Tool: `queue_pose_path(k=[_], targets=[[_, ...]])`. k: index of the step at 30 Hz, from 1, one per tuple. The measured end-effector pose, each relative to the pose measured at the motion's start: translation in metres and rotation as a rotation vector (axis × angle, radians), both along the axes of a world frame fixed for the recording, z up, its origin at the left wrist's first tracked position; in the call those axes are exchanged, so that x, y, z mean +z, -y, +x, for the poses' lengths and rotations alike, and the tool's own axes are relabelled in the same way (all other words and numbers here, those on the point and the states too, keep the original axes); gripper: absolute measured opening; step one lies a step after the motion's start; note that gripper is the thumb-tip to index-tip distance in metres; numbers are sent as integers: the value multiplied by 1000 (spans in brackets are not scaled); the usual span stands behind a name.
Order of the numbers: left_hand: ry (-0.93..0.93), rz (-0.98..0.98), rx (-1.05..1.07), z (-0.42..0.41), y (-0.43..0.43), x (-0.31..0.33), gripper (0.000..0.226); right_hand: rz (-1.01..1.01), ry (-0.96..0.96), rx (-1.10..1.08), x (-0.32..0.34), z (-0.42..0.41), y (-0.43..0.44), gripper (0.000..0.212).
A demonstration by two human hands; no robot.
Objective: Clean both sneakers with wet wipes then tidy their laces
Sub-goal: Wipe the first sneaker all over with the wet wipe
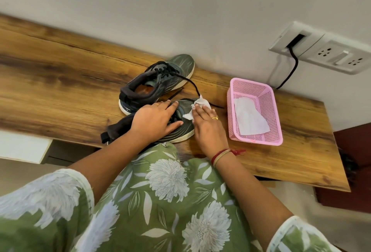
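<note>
Two grey-green sneakers with white soles lie on the wooden shelf (60, 83). The far sneaker (160, 79) has loose black laces (192, 85) trailing to the right. The near sneaker (184, 129) lies at the shelf's front edge. My left hand (156, 119) rests flat over its top with straight fingers. My right hand (204, 123) presses a white wet wipe (198, 105) against the toe and side with straight fingers. Most of the near sneaker's laces are hidden under my hands.
A pink mesh basket (269, 99) stands to the right of the sneakers with another white wipe (249, 119) inside. A wall socket panel (325, 51) with a black cable (291, 71) is behind the basket. The shelf ends just right of the basket.
</note>
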State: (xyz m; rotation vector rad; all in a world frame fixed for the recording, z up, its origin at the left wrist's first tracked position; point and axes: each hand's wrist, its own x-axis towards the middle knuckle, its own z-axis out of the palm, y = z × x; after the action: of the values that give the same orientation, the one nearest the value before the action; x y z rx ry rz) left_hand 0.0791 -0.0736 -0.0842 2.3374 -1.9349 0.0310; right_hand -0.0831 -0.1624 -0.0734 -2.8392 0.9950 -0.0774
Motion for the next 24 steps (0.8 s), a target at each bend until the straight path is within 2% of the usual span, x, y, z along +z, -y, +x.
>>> queue_pose_path(k=[5, 9, 14, 17, 20, 24], targets=[[8, 6, -16, 0, -1, 0, 67, -25, -155, 207, 2, -13, -9, 59], [1, 6, -4, 0, 0, 2, 68, -29, -155, 110, -1, -11, -7, 68], [-6, 15, -4, -1, -1, 4, 69, -3, -94, 294, 6, -19, -3, 58], [6, 12, 10, -1, -1, 4, 69, -92, -129, 230, 4, -17, -2, 54], [15, 16, 17, -1, 0, 3, 68, -40, -125, 159, -1, -11, -6, 56], [8, 19, 8, -1, -1, 4, 68, -88, 1, 312, -1, -17, -2, 37]])
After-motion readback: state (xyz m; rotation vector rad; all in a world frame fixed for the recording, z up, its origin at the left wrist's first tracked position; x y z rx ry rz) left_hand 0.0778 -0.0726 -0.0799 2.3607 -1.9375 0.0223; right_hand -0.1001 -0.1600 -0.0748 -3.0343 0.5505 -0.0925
